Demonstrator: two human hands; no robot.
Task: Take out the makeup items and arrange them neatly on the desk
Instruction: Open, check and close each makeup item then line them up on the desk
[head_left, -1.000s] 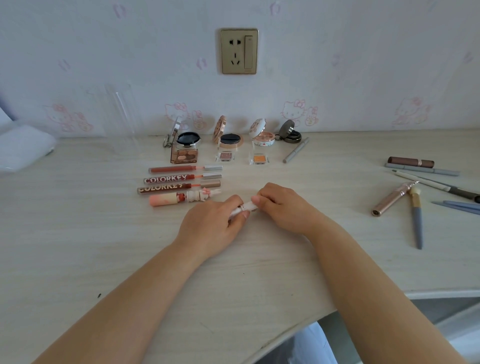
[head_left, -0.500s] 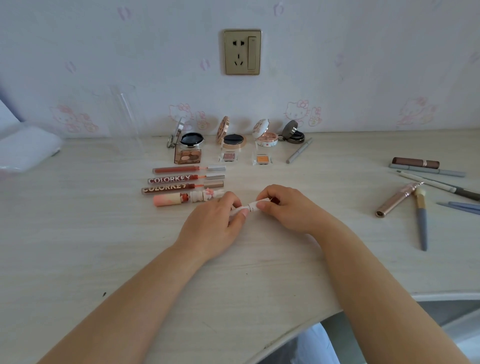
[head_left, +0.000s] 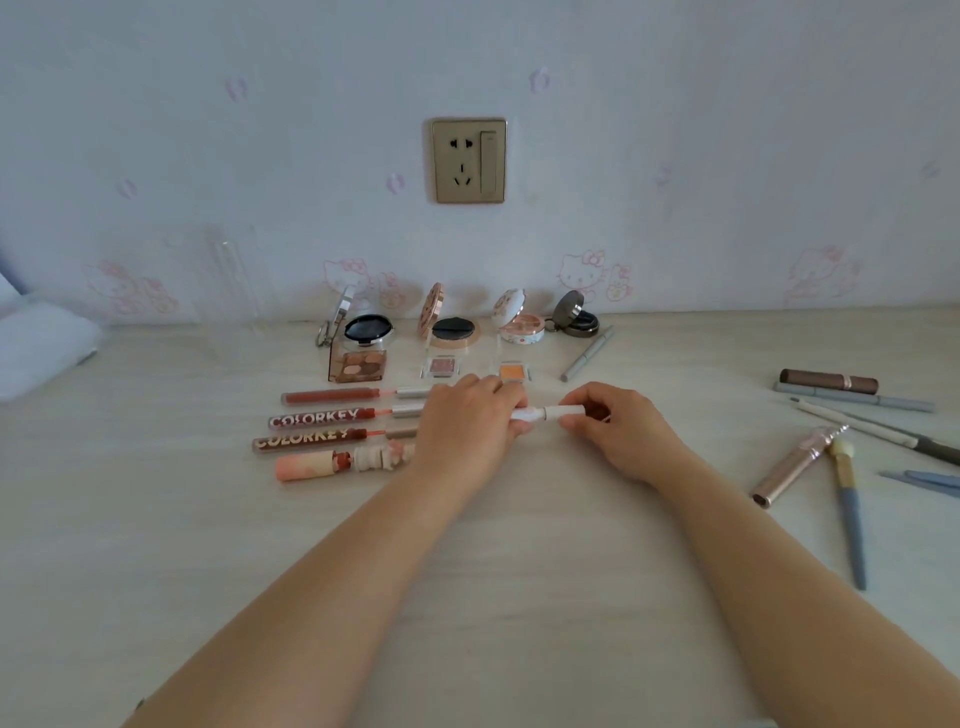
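Head view is showing two bare forearms reaching from the near edge of the desk (head_left: 156, 519) toward its middle, where both hands are meeting on one small white tube (head_left: 545, 413). The left hand (head_left: 467, 421) is curling its fingers around the tube's left end while the right hand (head_left: 618, 426) is pinching the cap end, so both are clamped on it, and the tube is lying level just above the desktop. The person seems to be uncapping or settling this tube before laying it down, and the next move is likely calling for a steady placement in line with the lip gloss tubes (head_left: 332, 431), which are lying in a tidy stack of rows just left of the left hand, without nudging them. Near the right edge, brushes and pencils (head_left: 847, 499) are lying scattered and are probably waiting to be sorted. Farther back, small eyeshadow pans (head_left: 441, 366) are sitting in front of a row of open compacts (head_left: 452, 327) along the far edge. Behind them a pale papered wall is carrying a power socket (head_left: 469, 160), and a white cloth (head_left: 41, 348) is resting at the far left corner.
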